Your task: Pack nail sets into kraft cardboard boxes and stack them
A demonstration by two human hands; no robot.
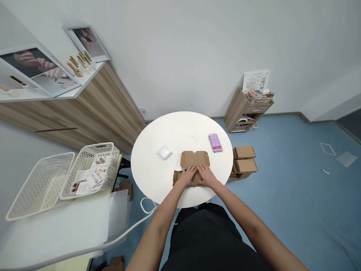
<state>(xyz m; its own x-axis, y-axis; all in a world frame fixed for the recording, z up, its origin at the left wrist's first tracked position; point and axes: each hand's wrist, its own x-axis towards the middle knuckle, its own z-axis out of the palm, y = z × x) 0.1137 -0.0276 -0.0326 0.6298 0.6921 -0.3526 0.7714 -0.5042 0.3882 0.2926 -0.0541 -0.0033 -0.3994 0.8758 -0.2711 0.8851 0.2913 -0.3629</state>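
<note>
A brown cardboard box [194, 157] lies unfolded in front of me on the round white table [149, 150], its notched lid flap pointing away. My left hand [187, 175] rests on its left half with the fingers stretched out. On the right half lies my right hand [206, 175], fingers spread on the cardboard, the two hands' fingertips close together. Left of the box is a small white translucent packet [165, 152]. A purple item [215, 142], pixelated in the picture, sits to the right. Part of the box under my hands is hidden.
Folded cardboard boxes [244, 158] are stacked on the floor right of the table. White plastic baskets [90, 171], one with printed cards, stand on a side table at left. A white cable [124, 239] crosses the lower left. A small wooden cabinet [236, 109] stands by the wall.
</note>
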